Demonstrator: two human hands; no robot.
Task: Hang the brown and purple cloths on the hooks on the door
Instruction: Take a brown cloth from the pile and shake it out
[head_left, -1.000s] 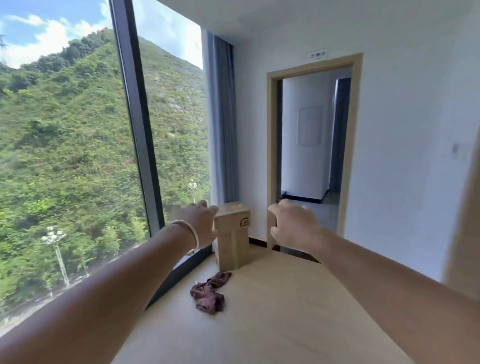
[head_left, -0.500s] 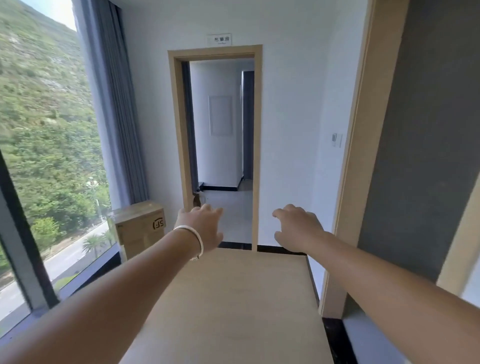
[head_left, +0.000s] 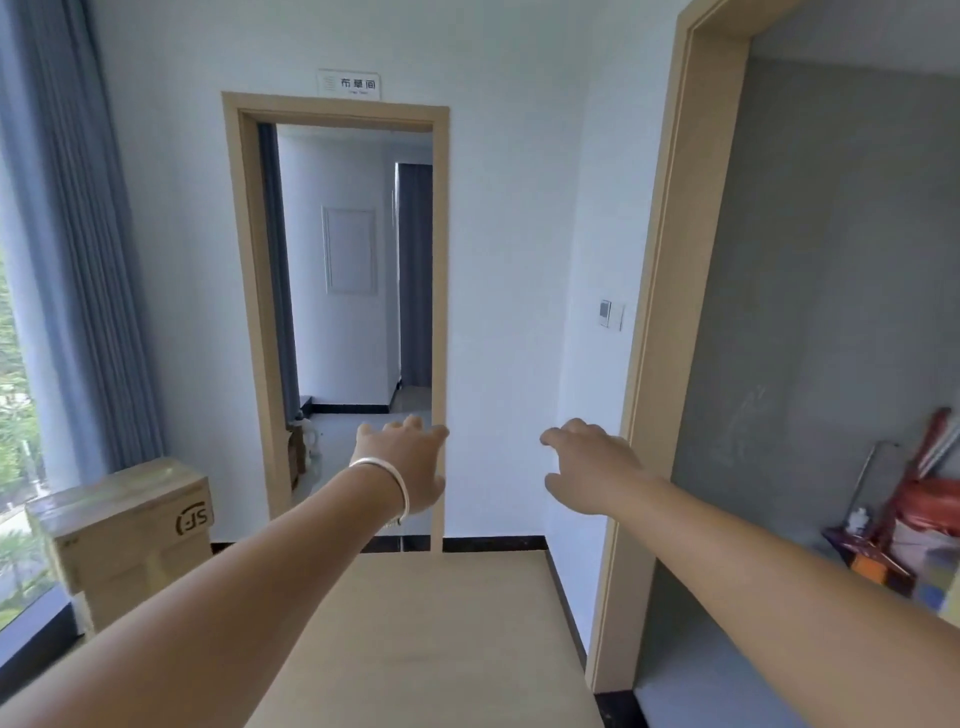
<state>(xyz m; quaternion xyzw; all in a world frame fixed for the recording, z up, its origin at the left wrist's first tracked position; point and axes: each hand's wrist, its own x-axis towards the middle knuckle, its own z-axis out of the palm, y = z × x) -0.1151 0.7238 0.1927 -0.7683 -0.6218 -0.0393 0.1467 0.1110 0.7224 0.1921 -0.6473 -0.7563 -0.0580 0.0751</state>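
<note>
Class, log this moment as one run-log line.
left hand: open, empty | right hand: open, empty | cloths: unseen | hooks: unseen | table: ahead

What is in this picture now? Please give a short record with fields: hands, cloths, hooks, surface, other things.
left hand: empty, fingers spread, bracelet on wrist
right hand: empty, fingers loosely open
cloths: none in view
hooks: none in view
surface: tan table below the arms
other things: cardboard box at left by the curtain; open doorway ahead; red items in the alcove at right
</note>
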